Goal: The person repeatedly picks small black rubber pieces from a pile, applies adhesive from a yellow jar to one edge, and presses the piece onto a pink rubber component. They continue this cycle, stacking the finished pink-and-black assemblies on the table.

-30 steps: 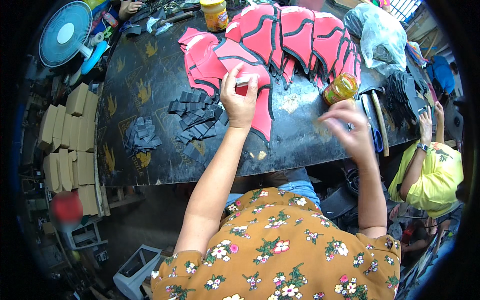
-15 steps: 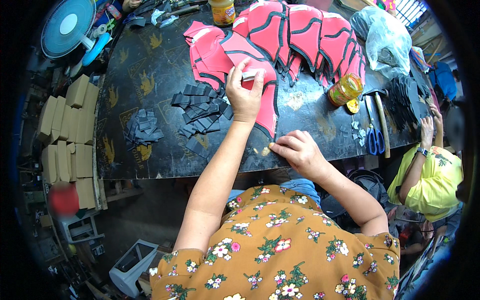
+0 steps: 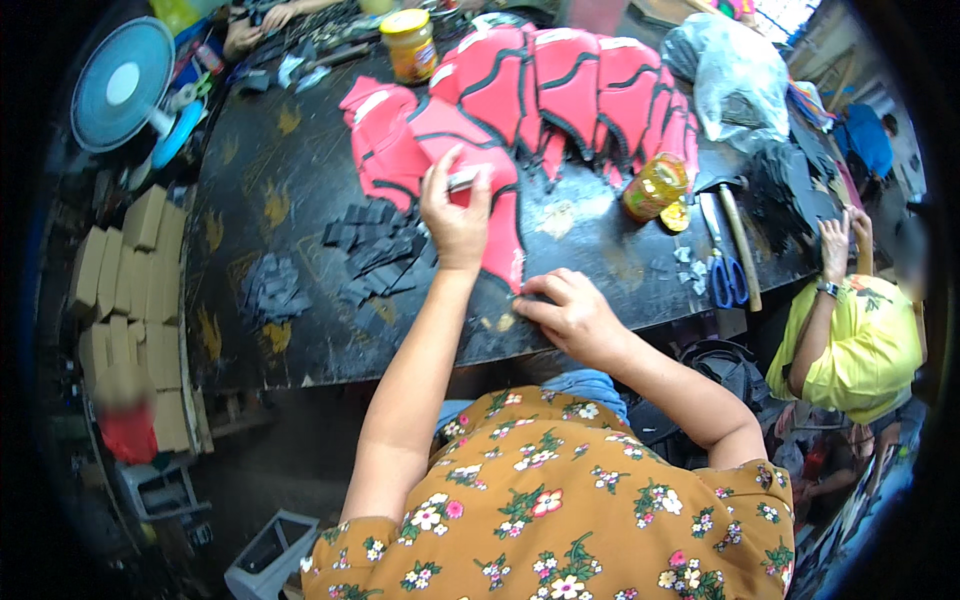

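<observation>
Left hand: the left hand [image 3: 455, 215] rests on the nearest red foam piece with black edging [image 3: 478, 195], fingers curled, pinching a small pale flat tab [image 3: 463, 180] against the piece's upper part.
Right hand: the right hand [image 3: 572, 315] lies flat at the near edge of the dark worn tabletop [image 3: 270, 300], fingers pressed together, fingertips touching the lower tip of the same red piece.
Red piece: it lies on the tabletop in front of the person, its long point running down toward the right hand.
Stack of red pieces: more red foam pieces with black edging [image 3: 580, 85] overlap in a row beyond the red piece, toward the far edge.
Black scraps: small dark rectangular cut pieces [image 3: 375, 250] lie just left of the red piece.
Jar: a yellow-lidded jar [image 3: 410, 42] stands beyond the red piece, at the far left of the stack.
Tin: a yellow patterned tin [image 3: 655, 185] stands right of the red piece.
Tools: blue-handled scissors [image 3: 722, 270] and a wooden-handled hammer [image 3: 738, 240] lie farther right of the red piece, beyond the tin.
Other person: a person in a yellow shirt [image 3: 860, 345] sits at the right end of the tabletop.
</observation>
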The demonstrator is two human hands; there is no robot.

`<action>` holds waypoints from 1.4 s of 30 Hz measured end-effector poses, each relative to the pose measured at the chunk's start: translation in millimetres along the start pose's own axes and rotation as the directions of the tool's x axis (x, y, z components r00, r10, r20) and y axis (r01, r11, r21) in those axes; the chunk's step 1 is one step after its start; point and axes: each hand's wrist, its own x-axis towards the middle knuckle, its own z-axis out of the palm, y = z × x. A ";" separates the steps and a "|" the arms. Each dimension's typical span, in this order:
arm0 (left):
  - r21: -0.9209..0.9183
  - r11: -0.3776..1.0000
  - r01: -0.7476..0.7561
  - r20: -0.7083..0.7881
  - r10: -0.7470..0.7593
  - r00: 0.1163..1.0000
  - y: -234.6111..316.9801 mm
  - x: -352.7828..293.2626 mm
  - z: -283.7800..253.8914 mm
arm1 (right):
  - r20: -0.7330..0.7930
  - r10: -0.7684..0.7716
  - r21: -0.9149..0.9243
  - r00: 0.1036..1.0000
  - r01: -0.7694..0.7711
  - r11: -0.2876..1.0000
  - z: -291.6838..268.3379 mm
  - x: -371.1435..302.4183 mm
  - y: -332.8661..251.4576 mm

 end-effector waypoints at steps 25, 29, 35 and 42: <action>-0.148 0.982 0.116 0.861 0.070 0.504 102.7 -79.9 -32.5 | -0.601 0.338 0.719 0.724 0.307 0.623 -184.6 218.6 158.2; -0.117 0.987 -0.112 0.654 0.161 0.739 78.1 -32.2 -45.1 | -0.593 0.356 0.691 0.722 0.230 0.685 -132.9 265.8 194.0; 0.485 0.862 0.145 0.183 -0.262 0.947 -38.9 129.3 -77.8 | -0.606 0.364 0.009 0.707 -0.452 0.892 -68.9 245.4 205.4; 0.726 0.667 0.167 0.029 -0.273 0.962 -102.8 147.2 -67.0 | -0.568 0.184 -0.029 0.802 -0.243 0.970 -142.0 173.4 124.4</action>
